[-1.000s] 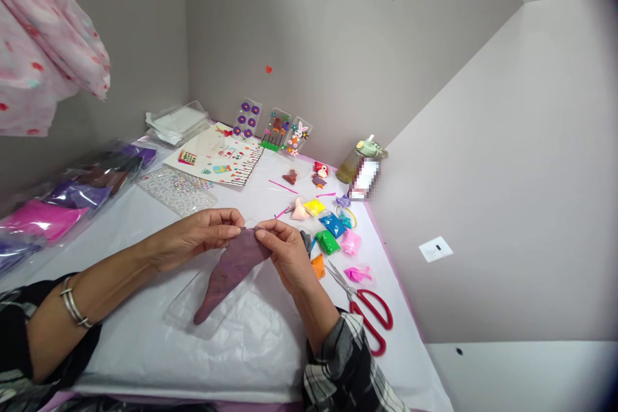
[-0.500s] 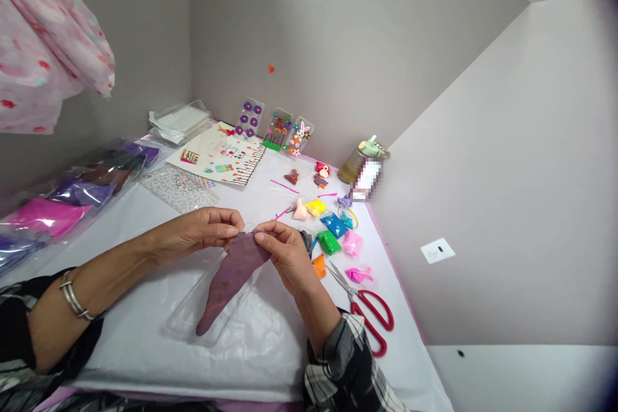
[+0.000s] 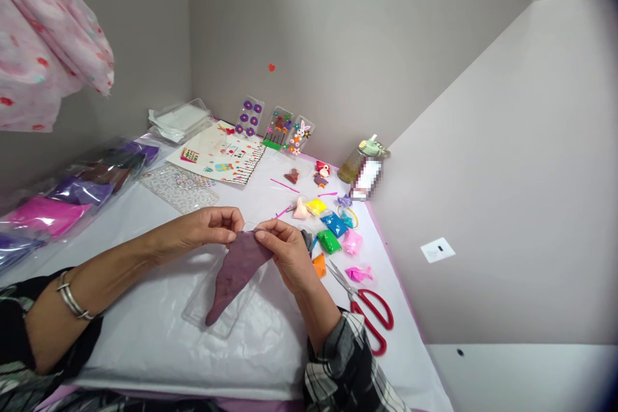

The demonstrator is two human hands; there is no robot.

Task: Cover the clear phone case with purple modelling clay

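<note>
Clay: a purple modelling clay sheet (image 3: 239, 270), tapering to a narrow tip toward the near left, sits mid-table with its wide end lifted between the hands.

Left hand: the left hand (image 3: 207, 228) comes in from the left, its curled fingers (image 3: 230, 230) closed in a pinch on the clay's wide end; a silver bangle (image 3: 72, 299) circles the forearm.

Right hand: the right hand (image 3: 287, 254) is just beside the left, thumb and fingers pinched on the same edge; a plaid sleeve (image 3: 345, 367) covers the forearm.

Under the clay: a clear plastic phone case (image 3: 205, 309) lies beneath it on a white plastic sheet (image 3: 145, 347).

Right of the hands: small packets of blue, green, pink, orange and yellow clay lie close together, with red-handled scissors (image 3: 379, 315) nearer the table edge.

Far end: three decorated phone cases (image 3: 279, 130) lean against the wall, beside a patterned paper sheet (image 3: 217, 154) and a bottle (image 3: 360, 164) with a blurred label.

Left side: bagged clay (image 3: 46, 215) lies along the wall, below a hanging pink floral cloth (image 3: 43, 45).
</note>
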